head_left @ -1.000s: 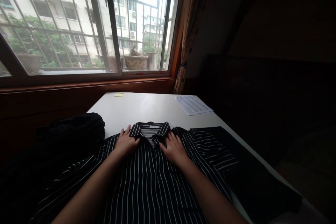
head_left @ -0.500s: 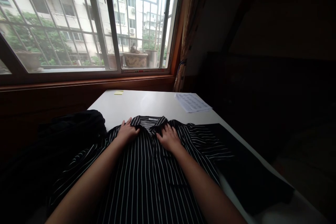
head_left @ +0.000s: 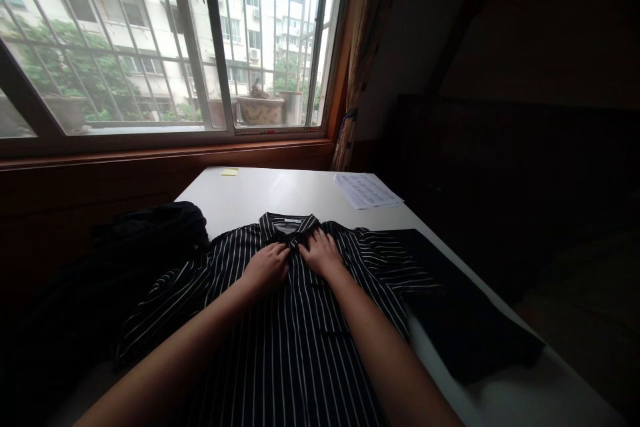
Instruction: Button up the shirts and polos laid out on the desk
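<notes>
A black shirt (head_left: 300, 320) with thin white stripes lies spread front side up, its collar (head_left: 291, 221) toward the window and its sleeves out to the sides. Just below the collar, my left hand (head_left: 269, 265) has its fingers drawn together on the front edge of the shirt, the fingertips partly hidden. My right hand (head_left: 323, 253) rests flat beside the collar's right side, fingers spread over the cloth.
A white table (head_left: 280, 188) carries it all. Dark bundled cloth (head_left: 150, 233) sits at the left, flat dark cloth (head_left: 470, 313) at the right. Printed sheets (head_left: 367, 191) and a yellow sticky note (head_left: 230, 172) lie at the far side, before a barred window (head_left: 165, 47).
My left hand has moved right and nearer, from the left shoulder to the front edge below the collar, its fingers drawing together. My right hand stays in about the same place.
</notes>
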Demonstrator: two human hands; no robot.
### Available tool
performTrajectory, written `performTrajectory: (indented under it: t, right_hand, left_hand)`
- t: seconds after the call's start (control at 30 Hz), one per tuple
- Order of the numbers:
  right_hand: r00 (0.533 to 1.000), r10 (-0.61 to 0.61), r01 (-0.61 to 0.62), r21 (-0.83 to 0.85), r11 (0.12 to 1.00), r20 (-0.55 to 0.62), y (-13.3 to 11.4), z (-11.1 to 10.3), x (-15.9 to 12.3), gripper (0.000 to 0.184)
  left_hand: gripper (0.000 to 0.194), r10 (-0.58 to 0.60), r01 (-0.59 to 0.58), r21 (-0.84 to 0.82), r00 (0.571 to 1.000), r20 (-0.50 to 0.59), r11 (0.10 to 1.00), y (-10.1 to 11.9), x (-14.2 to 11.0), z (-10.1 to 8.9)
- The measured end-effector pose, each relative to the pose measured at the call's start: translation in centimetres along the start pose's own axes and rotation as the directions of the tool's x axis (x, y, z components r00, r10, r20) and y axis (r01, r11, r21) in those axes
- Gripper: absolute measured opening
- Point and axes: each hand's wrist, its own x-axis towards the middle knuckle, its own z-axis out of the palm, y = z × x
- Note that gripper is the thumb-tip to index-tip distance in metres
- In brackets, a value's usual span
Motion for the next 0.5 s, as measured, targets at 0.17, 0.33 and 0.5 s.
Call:
performTrajectory:
  t: [0.17,0.33,0.5]
  right_hand:
    - [1.000,0.003,-0.003,0.002,1.000,0.013,0.0,-0.1,0.0,0.067]
    - [1.000,-0.013,0.013,0.004,1.000,-0.004,0.1,0.1,-0.1,0.066]
    - [1.000,-0.019,0.019,0.007,1.000,-0.011,0.1,0.1,-0.2,0.065]
  left_hand:
    - [0.051,0.030,-0.029,-0.067,0.999,0.011,0.997,0.3,-2.1,0.6]
    - [0.054,0.073,-0.076,-0.120,0.997,-0.024,0.990,0.0,-3.6,-0.4]
    - [0.051,0.127,-0.128,-0.086,0.992,-0.014,0.988,0.4,-3.6,-1.0]
